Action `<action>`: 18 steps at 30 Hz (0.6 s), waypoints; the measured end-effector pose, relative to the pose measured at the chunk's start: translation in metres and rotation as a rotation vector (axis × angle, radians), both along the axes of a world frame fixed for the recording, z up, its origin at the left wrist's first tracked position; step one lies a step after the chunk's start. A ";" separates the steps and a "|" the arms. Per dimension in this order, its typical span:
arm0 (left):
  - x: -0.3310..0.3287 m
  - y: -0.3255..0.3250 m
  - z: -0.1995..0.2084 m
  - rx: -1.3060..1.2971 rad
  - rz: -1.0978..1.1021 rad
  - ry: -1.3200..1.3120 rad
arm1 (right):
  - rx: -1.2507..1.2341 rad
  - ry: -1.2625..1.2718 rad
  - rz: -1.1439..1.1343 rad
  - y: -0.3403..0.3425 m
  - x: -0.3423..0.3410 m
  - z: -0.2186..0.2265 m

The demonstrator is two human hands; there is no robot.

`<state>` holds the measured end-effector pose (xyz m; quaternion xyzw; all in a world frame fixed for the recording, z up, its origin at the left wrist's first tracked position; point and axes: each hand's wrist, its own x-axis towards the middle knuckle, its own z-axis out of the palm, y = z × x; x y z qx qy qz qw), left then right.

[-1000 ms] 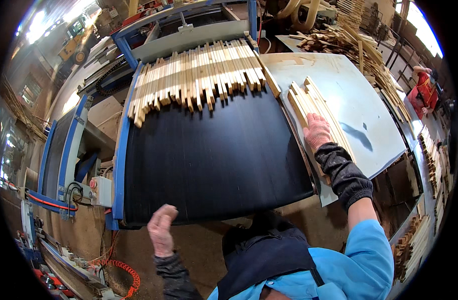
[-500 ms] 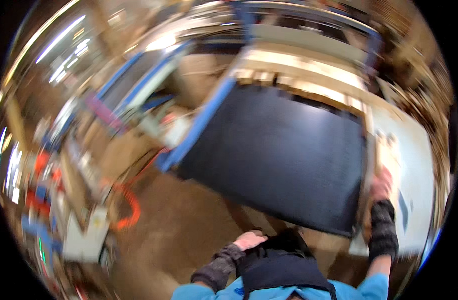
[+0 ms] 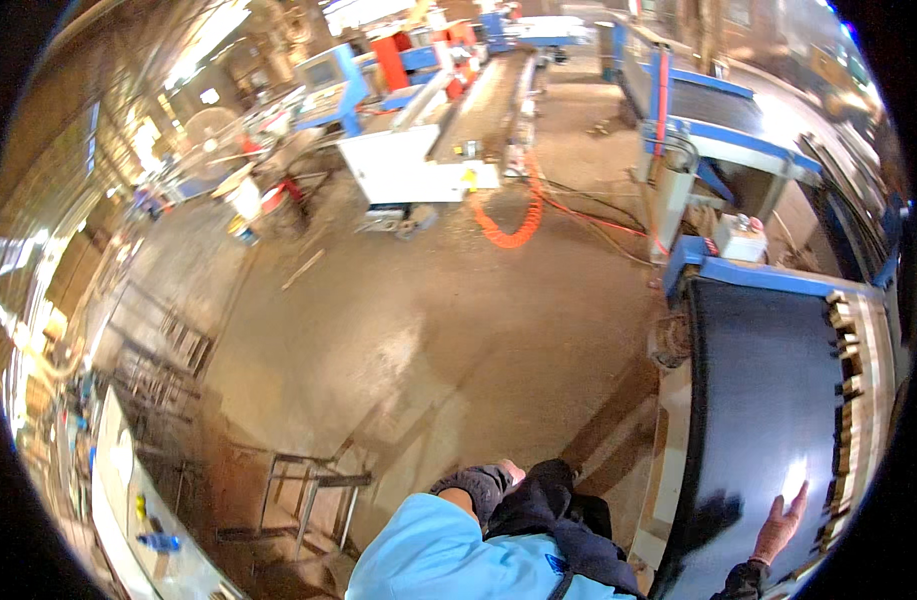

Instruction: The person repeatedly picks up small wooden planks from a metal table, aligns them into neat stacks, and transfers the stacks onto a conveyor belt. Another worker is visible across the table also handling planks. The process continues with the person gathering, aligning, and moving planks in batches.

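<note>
My right hand [image 3: 776, 526] hangs over the black conveyor belt [image 3: 758, 400] at the right, its fingers stretched out with nothing in them. Its dark shadow falls on the belt to the left. Along the belt's far right side lies a row of pale wooden strips [image 3: 856, 400], their ends uneven, and the fingertips point toward them. Only a small part of my left hand [image 3: 514, 470] shows, close to my dark trousers, beyond a dark knitted wrist cover. Its fingers are mostly hidden, so what they do is unclear.
A metal stand [image 3: 313, 485] is at the lower left, near a pale table [image 3: 118, 470] with a small blue item on it. Ahead, an orange coiled hose [image 3: 513, 238] lies by a white machine part [image 3: 403, 170]. A blue-framed machine [image 3: 718, 135] stands at the upper right.
My view has swung left, so the belt now sits at the right edge. My right hand has left the pale wooden piece on the side table and is over the belt.
</note>
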<state>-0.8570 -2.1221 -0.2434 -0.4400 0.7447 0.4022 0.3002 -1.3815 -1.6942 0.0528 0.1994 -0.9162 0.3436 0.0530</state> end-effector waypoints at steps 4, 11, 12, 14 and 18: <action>0.061 0.051 -0.002 0.058 0.121 -0.037 | -0.387 -0.469 0.325 -0.080 0.014 -0.032; 0.171 0.141 -0.037 0.046 0.190 0.117 | -0.469 -1.018 0.559 -0.159 0.070 -0.040; 0.185 0.146 -0.038 0.037 0.137 0.089 | -0.312 -0.879 0.745 -0.165 0.083 -0.039; 0.200 0.153 -0.041 0.045 0.236 0.038 | -0.254 -0.975 0.726 -0.179 0.105 -0.037; 0.220 0.144 -0.053 0.049 0.289 0.065 | 0.100 -0.725 0.863 -0.199 0.144 -0.031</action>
